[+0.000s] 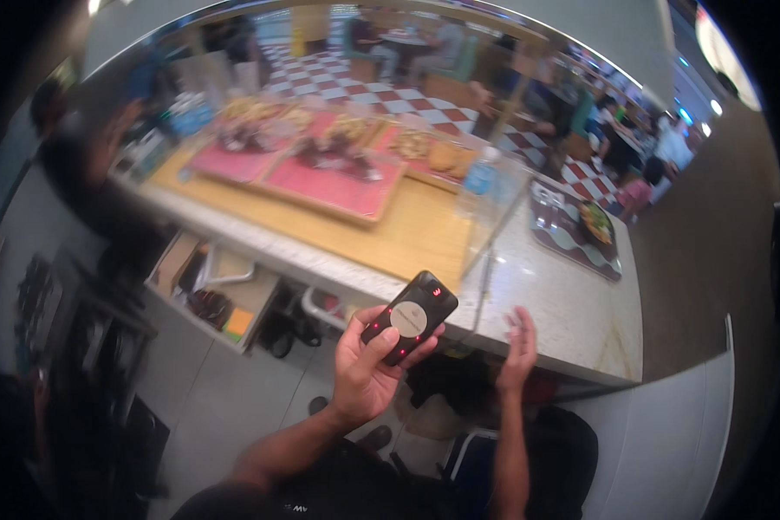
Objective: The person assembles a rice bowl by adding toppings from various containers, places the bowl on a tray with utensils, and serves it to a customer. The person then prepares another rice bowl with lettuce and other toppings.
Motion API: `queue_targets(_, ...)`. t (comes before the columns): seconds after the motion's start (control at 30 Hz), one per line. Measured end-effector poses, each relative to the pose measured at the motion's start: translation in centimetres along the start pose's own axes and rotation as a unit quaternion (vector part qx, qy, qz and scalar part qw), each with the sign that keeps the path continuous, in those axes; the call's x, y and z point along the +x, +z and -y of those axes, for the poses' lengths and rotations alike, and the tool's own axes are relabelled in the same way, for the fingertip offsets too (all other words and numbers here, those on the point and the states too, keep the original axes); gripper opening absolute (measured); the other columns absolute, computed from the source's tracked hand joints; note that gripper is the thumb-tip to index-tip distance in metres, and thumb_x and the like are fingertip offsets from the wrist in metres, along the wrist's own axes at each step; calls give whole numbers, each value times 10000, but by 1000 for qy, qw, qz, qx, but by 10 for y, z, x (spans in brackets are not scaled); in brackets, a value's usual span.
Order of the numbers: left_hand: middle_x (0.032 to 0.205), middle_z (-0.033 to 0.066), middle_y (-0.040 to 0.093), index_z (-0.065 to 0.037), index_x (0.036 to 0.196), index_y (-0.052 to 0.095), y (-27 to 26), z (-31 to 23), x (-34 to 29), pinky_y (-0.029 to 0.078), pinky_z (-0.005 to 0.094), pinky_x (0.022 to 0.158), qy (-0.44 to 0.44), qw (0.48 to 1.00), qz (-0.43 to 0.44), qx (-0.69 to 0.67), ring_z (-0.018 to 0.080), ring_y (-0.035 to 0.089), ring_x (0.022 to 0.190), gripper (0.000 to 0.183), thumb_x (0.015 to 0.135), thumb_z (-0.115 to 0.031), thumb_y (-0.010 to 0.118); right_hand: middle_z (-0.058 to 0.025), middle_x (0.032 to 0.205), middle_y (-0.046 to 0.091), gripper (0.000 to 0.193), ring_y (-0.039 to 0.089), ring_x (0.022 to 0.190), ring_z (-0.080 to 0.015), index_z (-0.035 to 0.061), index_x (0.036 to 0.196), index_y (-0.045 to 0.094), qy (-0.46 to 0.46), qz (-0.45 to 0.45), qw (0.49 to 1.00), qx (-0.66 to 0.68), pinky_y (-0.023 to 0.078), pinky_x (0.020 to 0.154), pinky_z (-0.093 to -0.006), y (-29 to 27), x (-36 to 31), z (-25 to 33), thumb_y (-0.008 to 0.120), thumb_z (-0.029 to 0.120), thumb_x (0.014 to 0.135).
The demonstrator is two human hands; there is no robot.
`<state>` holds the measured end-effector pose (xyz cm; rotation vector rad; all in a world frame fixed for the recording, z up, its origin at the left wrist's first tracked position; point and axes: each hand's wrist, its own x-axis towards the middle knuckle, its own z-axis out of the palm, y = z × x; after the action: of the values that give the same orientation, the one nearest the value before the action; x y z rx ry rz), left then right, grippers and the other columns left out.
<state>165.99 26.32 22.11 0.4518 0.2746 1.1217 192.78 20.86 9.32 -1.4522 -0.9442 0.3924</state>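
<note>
My left hand [368, 368] is wrapped round a black pager [407, 317], its thumb lying on the front. The pager is a flat rounded slab with a round pale disc in its middle and small red lights glowing about it. It is held above the near edge of the counter [550, 303], tilted toward the upper right. My right hand [518, 347] is empty, palm turned toward the pager and fingers stretched out, close to the counter's front edge. Its fingers do not touch the pager.
Wooden trays with pink liners [338, 189] carry fried food behind a clear screen. Beside them stands a water bottle [478, 173]. A patterned tray [581, 247] with a bowl and glasses sits at right. An open drawer [212, 295] juts out below; a person [95, 173] stands left.
</note>
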Motion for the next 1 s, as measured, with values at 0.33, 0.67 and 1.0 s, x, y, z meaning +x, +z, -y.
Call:
queue_targets(0.33, 1458, 127, 431, -115, 1500, 320, -129, -201, -147, 565, 496, 941, 175, 980, -67, -65, 293, 554, 1244, 500, 1023, -50, 453, -230, 1503, 388, 819, 439, 1372, -339, -61, 1486, 290, 126, 509, 714, 465, 399, 1121, -449, 359, -173, 212, 597, 470, 944)
queue_targets(0.67, 1415, 100, 504, -100, 1505, 334, -257, -421, -287, 568, 441, 940, 360, 904, -230, -5, 247, 583, 1210, 513, 1015, -58, 479, -181, 1439, 500, 564, 544, 1262, -220, -46, 1462, 380, 257, 633, 507, 525, 449, 1058, -325, 613, -367, 285, 556, 248, 1013)
queue_targets(1.0, 1243, 52, 560, -84, 1410, 406, -364, -550, -252, 452, 367, 804, 319, 895, -301, 81, 181, 542, 1067, 396, 1039, -212, 464, -142, 1425, 528, 625, 590, 1186, -168, 27, 1459, 402, 304, 677, 453, 495, 494, 612, -183, 798, -387, 280, 469, 465, 1018)
